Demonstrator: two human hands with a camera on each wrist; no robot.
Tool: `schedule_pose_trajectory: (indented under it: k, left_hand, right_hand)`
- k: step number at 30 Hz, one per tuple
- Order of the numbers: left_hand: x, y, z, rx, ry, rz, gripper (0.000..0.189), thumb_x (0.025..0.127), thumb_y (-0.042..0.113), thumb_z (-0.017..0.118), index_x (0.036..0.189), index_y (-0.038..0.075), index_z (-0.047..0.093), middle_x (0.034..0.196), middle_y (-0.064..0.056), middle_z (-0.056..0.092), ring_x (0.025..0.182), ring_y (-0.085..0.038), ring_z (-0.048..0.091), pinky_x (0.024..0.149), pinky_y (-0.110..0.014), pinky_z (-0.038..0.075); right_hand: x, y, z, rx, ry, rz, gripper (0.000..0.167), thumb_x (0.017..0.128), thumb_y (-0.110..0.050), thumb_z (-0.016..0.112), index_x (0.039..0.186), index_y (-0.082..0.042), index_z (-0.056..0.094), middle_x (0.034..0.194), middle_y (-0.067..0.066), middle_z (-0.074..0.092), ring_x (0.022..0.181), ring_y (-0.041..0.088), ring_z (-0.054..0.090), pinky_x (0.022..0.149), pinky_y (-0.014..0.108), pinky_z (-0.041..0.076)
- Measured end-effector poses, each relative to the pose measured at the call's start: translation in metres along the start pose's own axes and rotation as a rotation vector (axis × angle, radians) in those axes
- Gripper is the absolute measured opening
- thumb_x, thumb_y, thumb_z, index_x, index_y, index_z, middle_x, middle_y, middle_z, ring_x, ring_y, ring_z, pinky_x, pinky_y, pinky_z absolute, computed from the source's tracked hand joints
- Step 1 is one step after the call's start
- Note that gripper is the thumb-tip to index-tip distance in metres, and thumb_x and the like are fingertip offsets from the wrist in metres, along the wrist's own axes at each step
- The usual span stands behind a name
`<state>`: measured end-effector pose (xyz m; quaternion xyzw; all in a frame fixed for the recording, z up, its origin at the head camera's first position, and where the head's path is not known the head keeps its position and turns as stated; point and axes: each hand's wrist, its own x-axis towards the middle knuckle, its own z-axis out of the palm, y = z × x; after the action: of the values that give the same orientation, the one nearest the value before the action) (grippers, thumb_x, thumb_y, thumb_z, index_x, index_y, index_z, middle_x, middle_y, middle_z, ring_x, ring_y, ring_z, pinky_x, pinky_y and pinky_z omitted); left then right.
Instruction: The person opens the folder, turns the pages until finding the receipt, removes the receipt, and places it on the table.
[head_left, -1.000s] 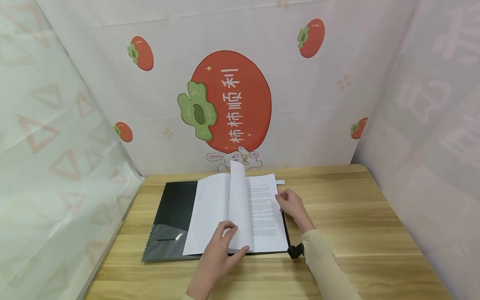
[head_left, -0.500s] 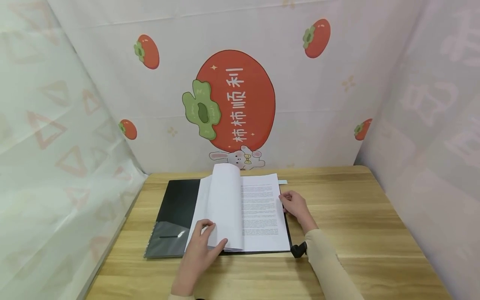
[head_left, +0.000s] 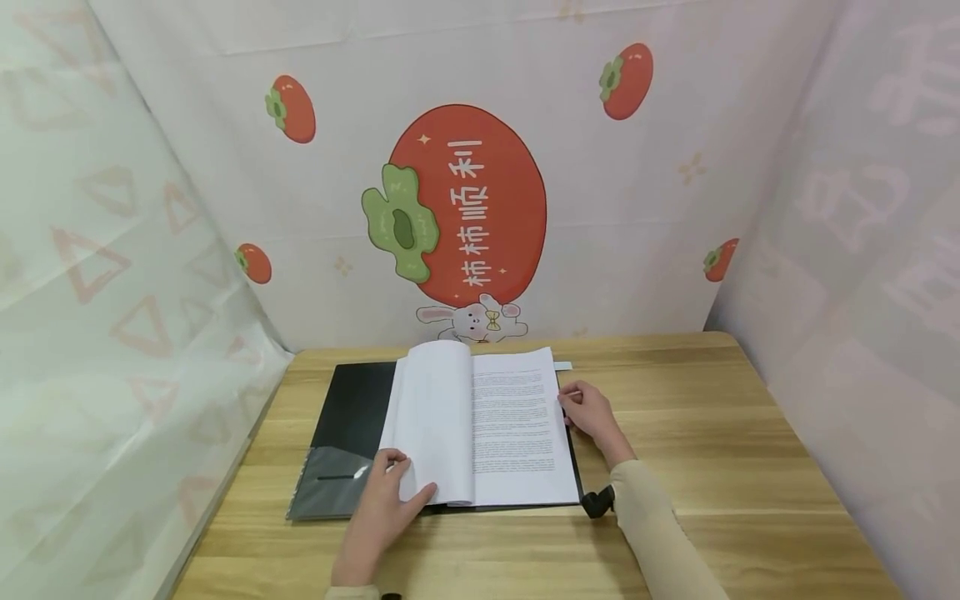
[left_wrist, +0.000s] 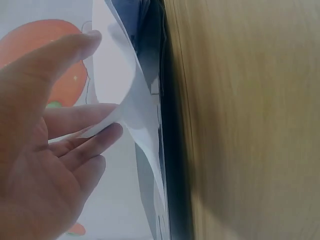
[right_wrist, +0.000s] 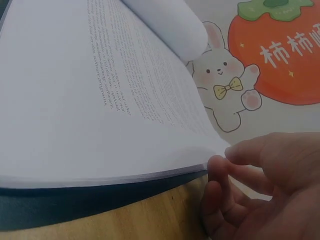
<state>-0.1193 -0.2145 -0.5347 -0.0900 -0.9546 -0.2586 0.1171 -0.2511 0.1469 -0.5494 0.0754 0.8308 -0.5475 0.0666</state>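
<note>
A black folder (head_left: pixel 358 402) lies spread on the table with a stack of printed sheets on its right side. A curled white page (head_left: pixel 437 417) bends over toward the left, above other turned sheets. My left hand (head_left: pixel 381 507) is at its lower left edge; in the left wrist view the page (left_wrist: pixel 131 102) passes between the fingers, while the thumb stands apart. My right hand (head_left: pixel 588 410) pinches the right edge of the printed page (head_left: pixel 516 425) between thumb and fingertips. The right wrist view shows this pinch at the edge of the printed page (right_wrist: pixel 165 145).
A clear pocket (head_left: pixel 333 479) covers the lower part of the folder's left cover. Behind the folder, a pale blue tab (head_left: pixel 562 365) sticks out at the right. Wooden tabletop (head_left: pixel 720 450) extends to the right, and printed cloth (head_left: pixel 600 208) hangs at the back and sides.
My left hand has moved left with the curled page, which now leans over the left sheets and uncovers more of the printed page. The right hand has stayed at the right edge.
</note>
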Motion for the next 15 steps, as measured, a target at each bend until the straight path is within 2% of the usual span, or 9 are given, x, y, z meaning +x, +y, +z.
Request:
schedule_pose_trajectory:
  k: [7,11,15]
  left_hand:
    - [0.002,-0.01,-0.006,-0.004,-0.078,-0.062,0.046,0.088,0.031,0.088,0.108,-0.007,0.072,0.12,-0.015,0.052,0.103,-0.029,0.06,0.089,-0.047,0.055]
    - [0.003,-0.011,-0.008,-0.002,-0.151,-0.123,0.05,0.088,0.033,0.088,0.112,-0.008,0.072,0.123,-0.015,0.052,0.109,-0.03,0.058,0.093,-0.048,0.054]
    - [0.005,-0.012,-0.011,-0.009,-0.208,-0.153,0.055,0.089,0.033,0.087,0.118,-0.011,0.07,0.127,-0.017,0.051,0.116,-0.033,0.055,0.097,-0.051,0.053]
  right_hand:
    - [0.001,0.001,-0.001,0.027,-0.014,-0.018,0.029,0.106,-0.018,0.063,0.13,-0.002,0.061,0.098,0.014,0.068,0.068,0.021,0.059,0.057,0.029,0.05]
    - [0.001,0.001,-0.001,0.024,-0.021,-0.023,0.031,0.106,-0.017,0.064,0.132,-0.001,0.059,0.104,0.016,0.071,0.069,0.02,0.061,0.059,0.03,0.051]
    - [0.0,0.001,-0.002,0.03,-0.019,-0.015,0.03,0.105,-0.014,0.065,0.131,-0.001,0.059,0.11,0.018,0.071,0.07,0.019,0.061,0.06,0.03,0.051]
